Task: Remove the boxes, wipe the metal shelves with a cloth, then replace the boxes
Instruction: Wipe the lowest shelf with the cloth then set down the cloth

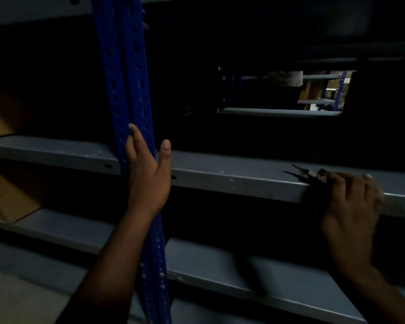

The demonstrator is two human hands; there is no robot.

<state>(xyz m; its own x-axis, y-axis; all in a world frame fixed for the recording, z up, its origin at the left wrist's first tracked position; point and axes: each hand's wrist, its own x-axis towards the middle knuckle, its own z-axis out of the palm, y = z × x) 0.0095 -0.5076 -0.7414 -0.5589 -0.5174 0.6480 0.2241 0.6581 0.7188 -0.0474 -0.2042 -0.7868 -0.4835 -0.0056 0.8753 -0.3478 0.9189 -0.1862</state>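
Pressing a dark frayed cloth (313, 177) onto the smooth grey metal shelf (232, 176), right hand (351, 202) grips it.

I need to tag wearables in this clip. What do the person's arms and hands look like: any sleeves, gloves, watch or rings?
Both forearms are bare as far as the frame shows; no sleeve edge appears. The left hand has no glove, ring or watch visible. The right hand is also ungloved, with short nails, though it is blurred and dim, so small jewellery could go unseen.
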